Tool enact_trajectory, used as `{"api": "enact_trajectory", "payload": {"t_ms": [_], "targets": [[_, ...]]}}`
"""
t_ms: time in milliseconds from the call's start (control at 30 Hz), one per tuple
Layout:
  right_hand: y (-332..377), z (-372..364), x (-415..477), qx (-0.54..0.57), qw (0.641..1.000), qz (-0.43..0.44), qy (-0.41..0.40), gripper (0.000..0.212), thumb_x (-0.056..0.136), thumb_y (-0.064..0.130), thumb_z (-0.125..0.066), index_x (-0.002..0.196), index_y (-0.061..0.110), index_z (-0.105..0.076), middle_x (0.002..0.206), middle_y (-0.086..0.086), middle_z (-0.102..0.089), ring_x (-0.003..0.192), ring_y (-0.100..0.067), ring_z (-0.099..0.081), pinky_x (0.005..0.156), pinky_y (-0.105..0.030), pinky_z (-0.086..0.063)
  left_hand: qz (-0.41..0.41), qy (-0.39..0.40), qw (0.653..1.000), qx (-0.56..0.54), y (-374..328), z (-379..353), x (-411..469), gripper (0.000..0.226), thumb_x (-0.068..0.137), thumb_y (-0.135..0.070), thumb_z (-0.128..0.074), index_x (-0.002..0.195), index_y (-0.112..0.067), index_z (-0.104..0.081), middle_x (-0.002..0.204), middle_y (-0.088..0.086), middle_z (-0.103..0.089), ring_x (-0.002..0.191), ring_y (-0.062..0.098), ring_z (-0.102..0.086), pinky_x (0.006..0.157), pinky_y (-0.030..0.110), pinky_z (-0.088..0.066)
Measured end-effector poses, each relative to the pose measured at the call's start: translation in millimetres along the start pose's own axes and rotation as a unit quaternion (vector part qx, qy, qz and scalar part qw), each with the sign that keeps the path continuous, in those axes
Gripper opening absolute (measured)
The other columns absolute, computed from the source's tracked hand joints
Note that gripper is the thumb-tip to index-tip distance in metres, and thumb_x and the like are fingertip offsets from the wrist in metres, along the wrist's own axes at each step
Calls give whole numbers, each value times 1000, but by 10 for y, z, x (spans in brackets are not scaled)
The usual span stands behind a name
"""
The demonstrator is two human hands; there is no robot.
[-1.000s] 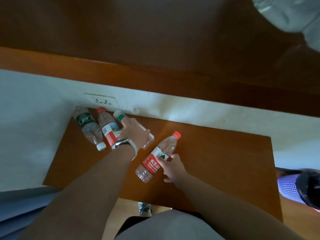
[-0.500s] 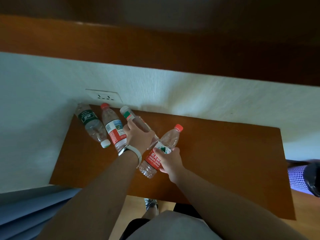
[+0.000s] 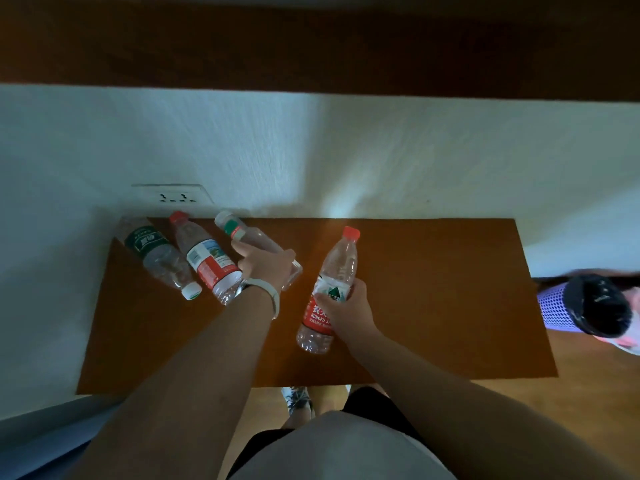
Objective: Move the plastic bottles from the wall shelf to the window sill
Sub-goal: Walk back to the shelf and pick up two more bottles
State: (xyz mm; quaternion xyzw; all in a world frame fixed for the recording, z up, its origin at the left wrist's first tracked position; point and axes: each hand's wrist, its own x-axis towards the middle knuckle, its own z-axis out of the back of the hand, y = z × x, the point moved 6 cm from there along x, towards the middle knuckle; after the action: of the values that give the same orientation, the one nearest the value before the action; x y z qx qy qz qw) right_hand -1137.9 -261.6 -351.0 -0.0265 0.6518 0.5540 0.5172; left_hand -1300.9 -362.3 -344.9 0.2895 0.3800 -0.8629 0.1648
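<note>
Four bottles (image 3: pixel 329 292) point caps wallward

Shelf (image 3: pixel 433 306): brown wood, matt, smooth, a faint sheen near twelve o'clock. Wall (image 3: pixel 311 150) is white, with a fine rough texture. Socket (image 3: pixel 173 195), smooth white plastic. Four bottles, all clear glossy plastic, ribbed and catching light: the green-label one (image 3: pixel 156 258), the red-and-white one (image 3: pixel 207 261), the one under the left hand (image 3: pixel 266 266), and the red-label one (image 3: pixel 334 282) in the right hand (image 3: pixel 346 306). Labels look like slick film. Wristband (image 3: pixel 266 289): pale, smooth. Floor (image 3: pixel 595 410) at four o'clock, polished wood. Bin (image 3: pixel 554 306): purple plastic mesh.
</note>
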Motion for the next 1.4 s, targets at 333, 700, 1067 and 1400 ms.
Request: {"api": "enact_trajectory", "payload": {"t_ms": [333,700,1067,1400], "targets": [[-88,175,-301,54,998,16,-27,60,84,23,-78,130,23,-40,115,0,-63,99,-18,-66,77,-32,-57,48,27,998,-25,166,-69,-166,89,67,-34,-75,139,-20,-27,123,14,-51,100,33,-63,79,46,-61],[-205,298,-536,58,996,32,-56,62,82,23,-79,132,22,-43,112,-2,-67,97,-20,-70,86,-45,-59,-49,124,986,-103,388,-54,-370,73,83,-20,-77,141,-15,-34,120,10,-59,98,27,-66,78,41,-63],[-5,497,-547,9,997,74,-14,50,88,23,-73,128,22,-43,112,1,-64,95,-15,-67,65,-26,-54,-165,89,969,-160,399,423,-561,69,91,-21,-71,148,-26,-32,131,3,-57,116,27,-62,88,44,-60],[428,572,-598,-69,978,136,144,47,90,28,-70,128,22,-44,111,5,-63,94,-11,-66,65,-18,-51,-172,48,943,-279,363,852,-1024,55,89,-9,-73,135,-23,-48,121,-1,-66,110,25,-67,81,40,-62]]}}
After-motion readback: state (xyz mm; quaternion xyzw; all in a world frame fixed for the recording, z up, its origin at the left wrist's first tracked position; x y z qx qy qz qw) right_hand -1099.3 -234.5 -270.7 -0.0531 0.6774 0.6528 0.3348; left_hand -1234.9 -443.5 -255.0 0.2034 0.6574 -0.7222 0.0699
